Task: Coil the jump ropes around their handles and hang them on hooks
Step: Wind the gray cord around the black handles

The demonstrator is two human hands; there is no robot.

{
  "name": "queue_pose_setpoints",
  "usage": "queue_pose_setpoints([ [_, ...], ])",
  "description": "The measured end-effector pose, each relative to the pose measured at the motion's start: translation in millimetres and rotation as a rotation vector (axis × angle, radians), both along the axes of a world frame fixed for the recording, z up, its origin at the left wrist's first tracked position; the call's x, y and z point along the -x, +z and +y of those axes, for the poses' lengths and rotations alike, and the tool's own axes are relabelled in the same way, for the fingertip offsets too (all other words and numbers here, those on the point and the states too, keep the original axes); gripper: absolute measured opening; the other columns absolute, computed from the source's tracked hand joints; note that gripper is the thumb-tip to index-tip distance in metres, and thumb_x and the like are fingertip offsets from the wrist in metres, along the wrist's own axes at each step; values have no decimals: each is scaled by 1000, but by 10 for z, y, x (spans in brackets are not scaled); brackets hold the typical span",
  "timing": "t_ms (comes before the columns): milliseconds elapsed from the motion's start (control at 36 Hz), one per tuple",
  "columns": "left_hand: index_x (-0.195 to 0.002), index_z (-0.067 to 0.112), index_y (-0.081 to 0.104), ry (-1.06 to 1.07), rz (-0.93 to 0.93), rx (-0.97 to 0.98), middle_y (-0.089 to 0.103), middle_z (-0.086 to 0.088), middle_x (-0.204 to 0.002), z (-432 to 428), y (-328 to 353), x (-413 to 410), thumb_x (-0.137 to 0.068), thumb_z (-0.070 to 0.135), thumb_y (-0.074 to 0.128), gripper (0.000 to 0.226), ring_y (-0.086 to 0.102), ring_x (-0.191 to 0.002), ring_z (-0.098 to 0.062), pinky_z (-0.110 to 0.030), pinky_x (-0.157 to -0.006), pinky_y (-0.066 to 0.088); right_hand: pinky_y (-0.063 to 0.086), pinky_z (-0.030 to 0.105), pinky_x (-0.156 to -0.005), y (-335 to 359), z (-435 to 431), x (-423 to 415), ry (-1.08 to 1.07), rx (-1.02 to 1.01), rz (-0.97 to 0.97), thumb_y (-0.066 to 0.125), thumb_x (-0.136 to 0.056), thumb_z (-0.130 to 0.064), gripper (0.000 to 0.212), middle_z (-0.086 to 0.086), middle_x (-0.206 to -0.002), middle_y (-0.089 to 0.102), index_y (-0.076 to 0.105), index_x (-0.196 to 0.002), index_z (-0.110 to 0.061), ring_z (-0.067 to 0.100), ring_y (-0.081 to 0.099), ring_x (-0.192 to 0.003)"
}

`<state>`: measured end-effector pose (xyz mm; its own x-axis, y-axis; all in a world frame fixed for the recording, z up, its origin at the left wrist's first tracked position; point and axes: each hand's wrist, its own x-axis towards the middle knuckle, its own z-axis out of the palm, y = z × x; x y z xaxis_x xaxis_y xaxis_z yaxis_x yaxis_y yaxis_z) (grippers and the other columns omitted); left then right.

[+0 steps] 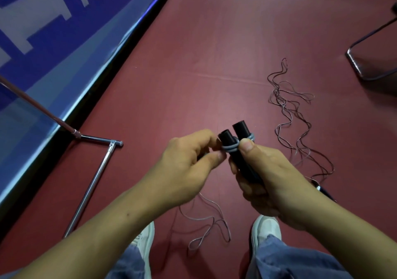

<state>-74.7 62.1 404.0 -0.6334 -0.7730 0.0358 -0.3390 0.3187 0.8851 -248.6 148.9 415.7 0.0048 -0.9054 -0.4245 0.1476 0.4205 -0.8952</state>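
Note:
Two black jump rope handles (236, 141) stand side by side, gripped by my right hand (270, 180) with the thumb pressing on a few grey rope turns (231, 147) wound round them. My left hand (184, 167) pinches the grey rope just left of the handles. The loose end of this rope (206, 225) trails down to the floor between my shoes. A second, tangled jump rope (294, 117) lies spread on the red floor to the right, one of its dark handles (324, 190) showing behind my right wrist. No hooks are visible.
A chrome rack base (94, 182) runs along the floor at left, beside a blue banner (53, 42) with a black lower edge. A metal chair leg frame (365, 68) stands at the upper right. My white shoes (266, 227) are below.

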Motion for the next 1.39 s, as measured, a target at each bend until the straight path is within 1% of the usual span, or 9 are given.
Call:
queue_pose_setpoints([
  [167, -75, 20, 69, 41, -120, -132, 70, 6, -66, -57, 30, 32, -97, 16, 64, 23, 62, -57, -11, -26, -59, 51, 18, 16, -44, -29, -72, -41, -38, -21, 49, 45, -96, -57, 48, 5, -55, 26, 56, -89, -11, 12, 18, -45],
  [472, -85, 4, 67, -11, -40, -572, 62, -12, -62, -84, 76, 17, -107, 18, 49, 31, 42, -47, -17, -29, -50, 36, 19, 19, -43, -120, -208, -35, -76, -24, 275, 46, -101, -53, 45, 0, -48, 34, 58, -84, -13, 14, 21, -41],
  [611, -88, 3, 67, -31, -84, -584, 63, -13, -62, -105, 120, -6, -108, 18, 45, 33, 41, -47, -16, -28, -50, 36, 26, 18, -37, -178, -264, 8, -22, 73, 587, 47, -102, -49, 45, -3, -47, 44, 60, -81, -11, 7, 33, -34],
  [750, -84, 13, 72, -33, -196, -470, 63, -4, -61, -84, 139, 32, -104, 19, 51, 30, 41, -50, -17, -32, -56, 35, 32, 26, -49, -273, -293, -4, 56, 118, 940, 44, -101, -54, 46, 0, -62, 55, 60, -84, -15, 13, 46, -53],
  [861, -84, 14, 74, -104, -310, -281, 69, -17, -72, -52, 177, 75, -98, 13, 53, 25, 43, -48, -16, -23, -47, 36, 29, 20, -40, -280, -299, -1, 52, 67, 838, 43, -102, -52, 46, -3, -54, 52, 59, -79, -16, 8, 41, -43],
  [972, -83, 17, 73, -91, -241, -282, 64, -2, -60, -90, 218, 70, -99, 12, 53, 26, 45, -48, -13, -23, -46, 41, 26, 20, -35, -231, -302, 30, -32, 16, 604, 43, -103, -52, 47, -4, -48, 44, 60, -79, -14, 7, 32, -34],
  [1167, -73, 11, 71, 0, -234, -315, 57, 1, -53, -232, 232, 59, -101, 21, 54, 35, 41, -45, -13, -28, -54, 33, 33, 20, -44, -192, -299, -38, 146, 44, 728, 40, -105, -50, 47, -12, -44, 49, 57, -77, -16, 6, 40, -42],
  [1278, -71, 8, 70, 6, -208, -401, 52, -4, -54, -286, 254, 60, -102, 18, 54, 36, 35, -43, -13, -27, -49, 29, 42, 41, -59, -137, -273, -58, 209, 74, 758, 43, -101, -55, 52, -8, -51, 49, 55, -82, -8, 12, 43, -54],
  [1389, -71, 6, 70, -20, -241, -356, 54, -6, -54, -294, 275, 67, -103, 28, 56, 41, 35, -47, -19, -27, -50, 28, 38, 38, -53, -138, -247, -74, 263, 83, 847, 47, -99, -55, 47, -9, -53, 47, 48, -75, -15, 10, 38, -50],
])
